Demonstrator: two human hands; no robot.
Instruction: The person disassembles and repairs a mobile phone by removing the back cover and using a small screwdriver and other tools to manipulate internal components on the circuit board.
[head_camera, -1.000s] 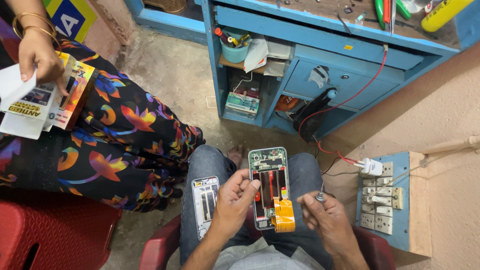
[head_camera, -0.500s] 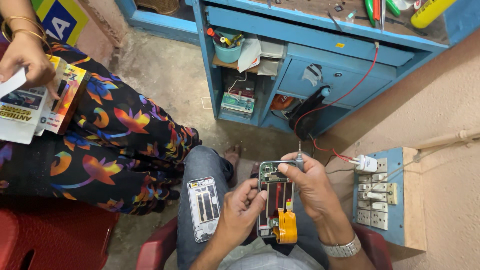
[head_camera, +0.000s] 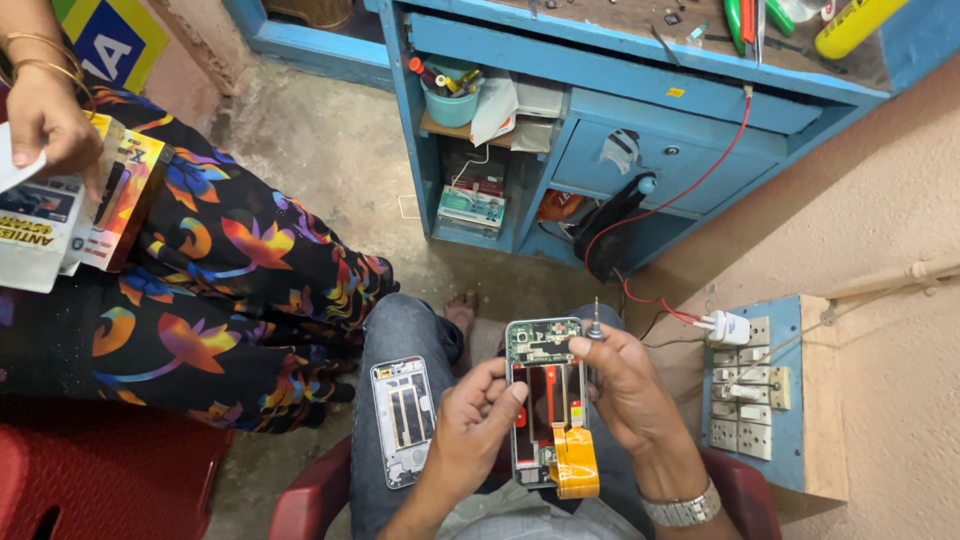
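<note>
A: Largest items first?
B: Blue table (head_camera: 640, 70), then socket board (head_camera: 765, 395) on the wall.
A: The work piece?
B: Opened phone (head_camera: 545, 400), over the lap, upright; left hand (head_camera: 480, 425) grips its left edge.
A: Right hand (head_camera: 625, 390)?
B: Closed around a small screwdriver (head_camera: 595, 322) by the phone's top corner.
A: Smallest?
B: Detached phone frame (head_camera: 403, 420) on the left thigh.

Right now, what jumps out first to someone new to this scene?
The opened phone, circuit board bare, held over the lap by the left hand and right hand, which also pinches a small screwdriver. Left of it, a detached back panel lies on the thigh. Beyond stands a blue workbench.
</note>
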